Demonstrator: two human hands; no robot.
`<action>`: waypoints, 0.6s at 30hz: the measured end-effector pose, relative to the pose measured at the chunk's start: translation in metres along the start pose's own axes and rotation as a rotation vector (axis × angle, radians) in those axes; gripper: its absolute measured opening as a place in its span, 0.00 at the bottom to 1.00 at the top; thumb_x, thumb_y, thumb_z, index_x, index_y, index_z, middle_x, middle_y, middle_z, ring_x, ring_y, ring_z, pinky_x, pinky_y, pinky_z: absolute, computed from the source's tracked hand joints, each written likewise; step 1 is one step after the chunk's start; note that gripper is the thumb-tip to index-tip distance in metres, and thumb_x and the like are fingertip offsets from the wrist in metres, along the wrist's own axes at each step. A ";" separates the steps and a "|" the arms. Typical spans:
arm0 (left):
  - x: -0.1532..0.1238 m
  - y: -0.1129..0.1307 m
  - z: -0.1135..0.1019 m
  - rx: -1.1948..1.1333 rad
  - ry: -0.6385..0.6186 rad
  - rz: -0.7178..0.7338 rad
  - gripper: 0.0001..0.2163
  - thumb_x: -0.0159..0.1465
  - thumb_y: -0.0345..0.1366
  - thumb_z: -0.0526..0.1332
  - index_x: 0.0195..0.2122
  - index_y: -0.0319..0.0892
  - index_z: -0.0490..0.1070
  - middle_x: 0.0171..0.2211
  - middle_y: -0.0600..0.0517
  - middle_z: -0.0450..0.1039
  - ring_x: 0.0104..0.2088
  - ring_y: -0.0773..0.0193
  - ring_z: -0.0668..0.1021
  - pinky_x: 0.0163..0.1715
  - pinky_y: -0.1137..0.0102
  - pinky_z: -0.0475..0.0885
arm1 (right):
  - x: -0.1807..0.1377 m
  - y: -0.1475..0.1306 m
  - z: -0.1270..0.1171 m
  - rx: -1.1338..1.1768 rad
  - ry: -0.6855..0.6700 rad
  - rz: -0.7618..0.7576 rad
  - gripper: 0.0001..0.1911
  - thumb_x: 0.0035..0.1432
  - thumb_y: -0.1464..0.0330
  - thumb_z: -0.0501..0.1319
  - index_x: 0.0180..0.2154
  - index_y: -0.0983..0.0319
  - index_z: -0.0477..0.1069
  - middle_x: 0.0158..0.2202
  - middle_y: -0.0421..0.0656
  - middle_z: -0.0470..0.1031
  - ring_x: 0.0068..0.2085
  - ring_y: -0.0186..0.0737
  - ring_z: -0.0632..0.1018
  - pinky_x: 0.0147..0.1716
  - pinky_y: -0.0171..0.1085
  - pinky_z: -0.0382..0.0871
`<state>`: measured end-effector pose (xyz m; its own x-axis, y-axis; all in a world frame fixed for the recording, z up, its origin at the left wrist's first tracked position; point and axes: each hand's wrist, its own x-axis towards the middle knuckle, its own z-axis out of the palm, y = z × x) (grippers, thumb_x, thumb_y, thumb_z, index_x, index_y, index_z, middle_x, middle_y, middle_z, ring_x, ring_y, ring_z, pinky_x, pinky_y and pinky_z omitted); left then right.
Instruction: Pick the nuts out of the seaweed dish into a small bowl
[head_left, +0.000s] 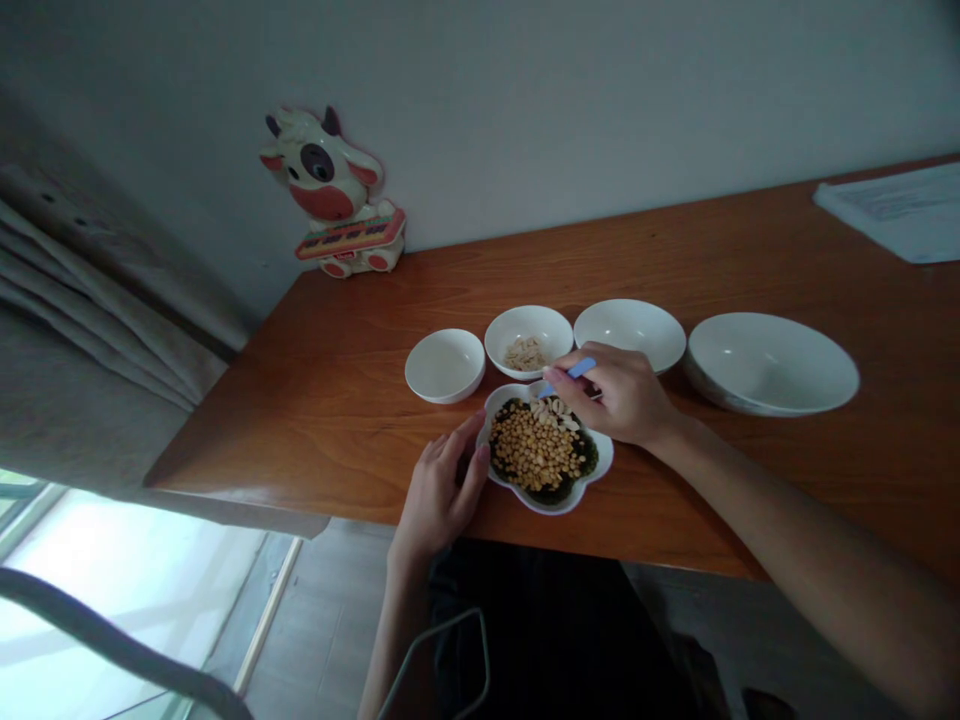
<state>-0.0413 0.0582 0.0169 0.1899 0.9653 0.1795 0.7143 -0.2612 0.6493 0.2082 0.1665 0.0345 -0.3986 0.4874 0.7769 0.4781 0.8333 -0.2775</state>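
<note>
A white flower-shaped dish (pixel 596 470) near the table's front edge holds yellow beans, dark green beans and some pale seeds. My left hand (pixel 442 490) rests against the dish's left rim, fingers curved around it. My right hand (pixel 619 395) hovers over the dish's far side, pinching blue tweezers (pixel 574 372) whose tips point down at the pale seeds. Just behind stands a small white bowl (pixel 529 335) with pale seeds in it.
Three other white bowls sit in the same row: a small one (pixel 444 365) at the left, a shallow one (pixel 634 330) and a large one (pixel 772 362) to the right. A cow-shaped toy (pixel 334 195) stands at the wall. Papers (pixel 896 210) lie far right.
</note>
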 end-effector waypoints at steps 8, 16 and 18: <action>0.001 -0.002 0.001 -0.024 0.004 0.013 0.20 0.76 0.41 0.53 0.67 0.44 0.64 0.62 0.44 0.73 0.60 0.53 0.77 0.59 0.60 0.71 | -0.001 -0.001 0.002 -0.006 -0.013 0.021 0.11 0.68 0.66 0.59 0.33 0.60 0.76 0.28 0.40 0.79 0.24 0.32 0.73 0.26 0.36 0.66; 0.000 0.000 0.000 -0.034 0.015 0.015 0.20 0.76 0.42 0.53 0.66 0.44 0.65 0.61 0.44 0.75 0.58 0.54 0.78 0.59 0.60 0.72 | 0.000 -0.002 0.002 -0.039 -0.008 -0.015 0.13 0.69 0.65 0.58 0.32 0.62 0.75 0.25 0.39 0.76 0.23 0.31 0.70 0.26 0.34 0.64; 0.000 0.000 0.001 -0.040 0.015 0.015 0.20 0.76 0.42 0.53 0.66 0.43 0.65 0.59 0.44 0.76 0.57 0.54 0.79 0.58 0.61 0.72 | -0.001 -0.002 0.003 -0.050 0.003 -0.026 0.14 0.69 0.65 0.58 0.31 0.62 0.75 0.24 0.39 0.75 0.23 0.31 0.70 0.26 0.34 0.63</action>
<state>-0.0407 0.0580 0.0165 0.1907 0.9610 0.2003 0.6835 -0.2764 0.6756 0.2052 0.1653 0.0328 -0.4089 0.4648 0.7854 0.5058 0.8317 -0.2289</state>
